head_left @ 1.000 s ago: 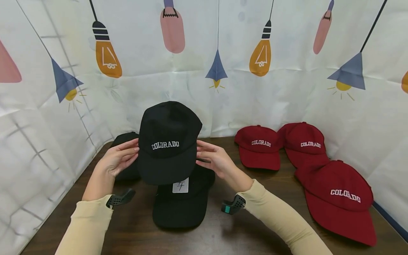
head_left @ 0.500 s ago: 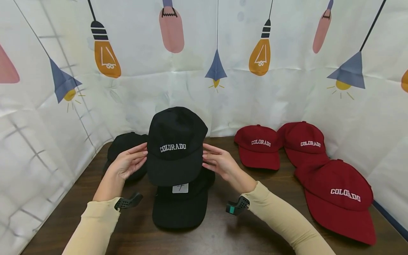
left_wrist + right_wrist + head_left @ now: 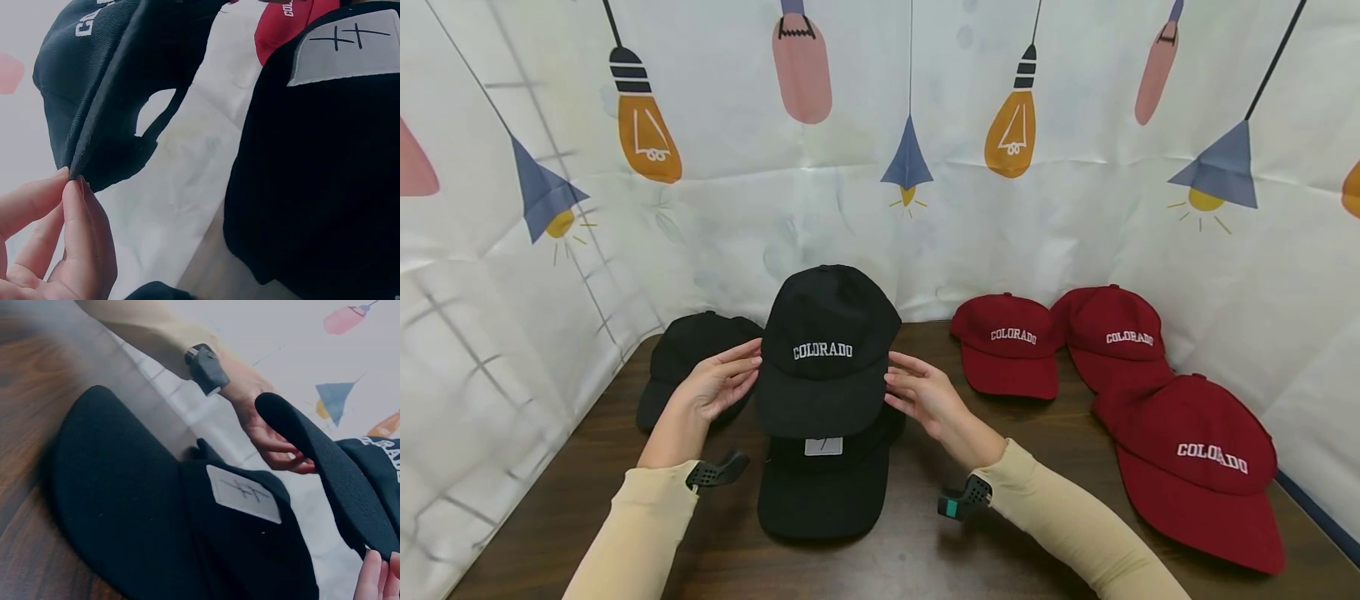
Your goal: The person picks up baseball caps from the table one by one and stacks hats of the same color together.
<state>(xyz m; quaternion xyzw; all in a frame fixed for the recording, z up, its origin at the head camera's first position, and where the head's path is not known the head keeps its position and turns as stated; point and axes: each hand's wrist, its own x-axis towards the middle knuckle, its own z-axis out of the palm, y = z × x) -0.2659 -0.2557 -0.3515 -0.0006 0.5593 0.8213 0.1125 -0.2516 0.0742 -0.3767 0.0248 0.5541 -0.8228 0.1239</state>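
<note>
A black baseball cap with white COLORADO lettering (image 3: 823, 392) is held up in the air in the head view. My left hand (image 3: 721, 385) pinches one side edge of its brim between thumb and fingers, plainly seen in the left wrist view. On the opposite side, fingers of my right hand (image 3: 927, 400) pinch the brim. Below and partly behind it, a second black cap (image 3: 823, 500) rests on the table, brim toward me. That lower cap bears a white patch with dark marks (image 3: 244, 494); the held cap covers much of its crown in the head view.
Another black cap (image 3: 681, 354) lies at the back left, partly behind my left hand. Three red COLORADO caps stand on the right: a small one (image 3: 1009, 346), one beside it (image 3: 1116, 333), and a nearer one (image 3: 1198, 475). A printed curtain surrounds the brown table (image 3: 970, 558).
Both hands have carried the held black cap to the right and downward, closer over the cap with the white patch. More of the back-left black cap shows now.
</note>
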